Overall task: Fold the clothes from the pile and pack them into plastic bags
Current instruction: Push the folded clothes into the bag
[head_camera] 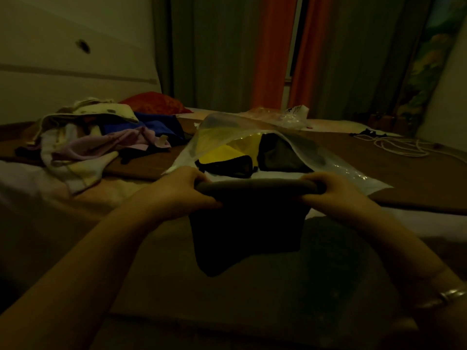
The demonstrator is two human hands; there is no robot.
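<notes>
Both hands grip one dark garment point(249, 231) by its top edge, held up in front of the person. The left hand point(184, 192) curls its fingers round the left end of that rolled or folded edge, and the right hand point(333, 190) does the same at the right end. The cloth between them is pulled fairly straight, while the rest hangs loose below and tapers to a drooping corner.

It looks soft, light and limp, so it will sag wherever it is not supported. Taking it at the two upper corners, as now, seems the sound way to keep it flat for a fold. It should not slip much.

Just beyond the hands lies a clear plastic bag point(336, 170) with its mouth toward the person, already holding yellow and dark folded pieces point(227, 154). The film is likely slick and floppy, so its mouth may need holding open. To the left, well apart from the bag, sits the pile of clothes point(96, 132), pale, lilac and blue. All rest on a brown surface point(391, 178) in dim light.
</notes>
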